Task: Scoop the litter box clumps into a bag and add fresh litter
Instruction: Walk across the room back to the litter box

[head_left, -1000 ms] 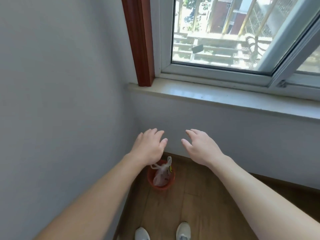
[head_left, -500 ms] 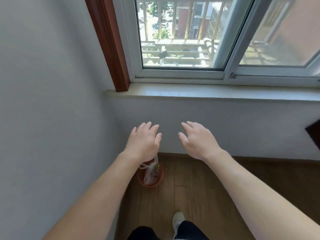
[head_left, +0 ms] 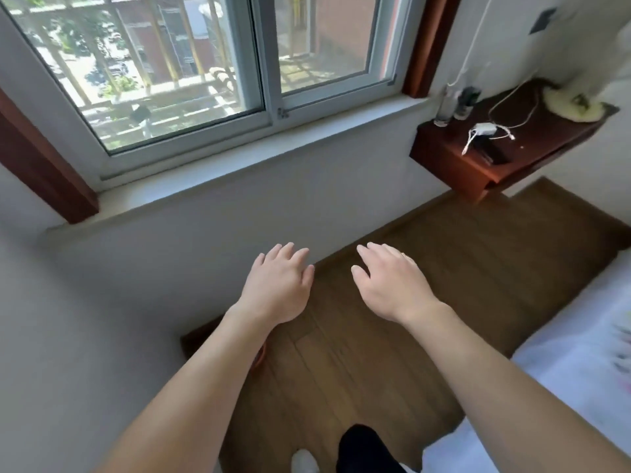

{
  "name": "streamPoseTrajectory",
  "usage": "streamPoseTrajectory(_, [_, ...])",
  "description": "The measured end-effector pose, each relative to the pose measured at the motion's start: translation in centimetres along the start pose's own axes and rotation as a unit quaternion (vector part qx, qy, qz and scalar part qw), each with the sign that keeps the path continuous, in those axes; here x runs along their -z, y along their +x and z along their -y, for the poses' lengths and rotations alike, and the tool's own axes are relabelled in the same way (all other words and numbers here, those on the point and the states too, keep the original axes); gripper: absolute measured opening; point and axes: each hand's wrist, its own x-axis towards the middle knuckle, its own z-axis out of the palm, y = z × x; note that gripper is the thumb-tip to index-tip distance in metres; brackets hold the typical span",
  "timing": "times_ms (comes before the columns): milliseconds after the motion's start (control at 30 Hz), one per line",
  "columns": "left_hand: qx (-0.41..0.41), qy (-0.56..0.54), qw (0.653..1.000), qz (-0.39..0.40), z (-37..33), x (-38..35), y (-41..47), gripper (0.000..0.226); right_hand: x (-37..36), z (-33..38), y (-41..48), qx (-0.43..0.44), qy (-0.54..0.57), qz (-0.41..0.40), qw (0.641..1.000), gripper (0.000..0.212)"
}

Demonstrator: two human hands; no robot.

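Hands empty: left hand point(head_left: 278, 288) and right hand point(head_left: 389, 281) spread, palms down over wood floor point(head_left: 461, 268). Litter box, bag not in view. Step, I'd judge: locating gear; shelf point(head_left: 478, 162) at 2 o'clock.

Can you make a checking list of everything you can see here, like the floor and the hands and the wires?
Surface: wooden floor, bare where it shows.
Job's things: no litter box, scoop or litter seen; only an orange sliver of a small bin shows under the left arm.
Clutter: charger and bottles on the wooden shelf.
Hands: left hand and right hand open, palms down, holding nothing.
Cables: white cable lying across the shelf.
Surroundings: window, windowsill, white bed on the right.
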Motion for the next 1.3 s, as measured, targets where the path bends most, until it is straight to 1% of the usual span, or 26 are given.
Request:
streamPoseTrajectory(167, [-0.088, 0.010, 0.996, 0.007, -6.4, -1.0, -1.2, 0.043, 1.0, -5.3, -5.9, -0.080, 0.002, -0.026, 0.996, 0.052])
streamPoseTrajectory(433, [-0.204, 0.048, 0.977, 0.027, -17.3, -3.3, -5.3, 0.048, 2.3, -13.1, -17.8, -0.172, 0.007, -0.068, 0.983, 0.049])
streamPoseTrajectory(633, [-0.281, 0.055, 0.957, 0.046, -26.2, -6.4, -10.4, 0.047, 2.6, -18.4, -28.7, -0.246, 0.023, -0.069, 0.967, 0.050])
streamPoseTrajectory(733, [-0.323, 0.062, 0.942, 0.062, -31.0, -7.7, -12.7, 0.047, 2.8, -20.8, -33.7, -0.296, 0.030, -0.071, 0.952, 0.045])
streamPoseTrajectory(800, [-0.348, 0.061, 0.932, 0.077, -34.0, -8.3, -13.9, 0.045, 2.8, -22.4, -36.7, -0.327, 0.031, -0.070, 0.942, 0.045])
streamPoseTrajectory(933, [-0.417, 0.068, 0.903, 0.082, -38.9, -9.7, -15.0, 0.041, 3.1, -25.1, -41.6, -0.383, 0.041, -0.077, 0.919, 0.051])
streamPoseTrajectory(967, [-0.433, 0.069, 0.895, 0.085, -40.1, -10.0, -15.2, 0.045, 3.1, -25.6, -42.6, -0.398, 0.043, -0.080, 0.913, 0.052])
streamPoseTrajectory(1033, [-0.473, 0.068, 0.873, 0.096, -42.4, -10.7, -15.5, 0.061, 2.9, -26.4, -44.4, -0.429, 0.046, -0.083, 0.898, 0.053])
streamPoseTrajectory(1067, [-0.489, 0.068, 0.864, 0.104, -43.4, -11.1, -15.6, 0.064, 2.9, -26.7, -45.3, -0.445, 0.047, -0.082, 0.891, 0.054])
streamPoseTrajectory(1167, [-0.530, 0.083, 0.835, 0.120, -46.3, -12.1, -16.5, 0.053, 2.7, -27.1, -47.7, -0.491, 0.051, -0.083, 0.866, 0.054])
streamPoseTrajectory(1300, [-0.581, 0.094, 0.796, 0.141, -50.4, -12.9, -18.1, 0.053, 2.4, -27.9, -51.0, -0.546, 0.061, -0.106, 0.829, 0.051])
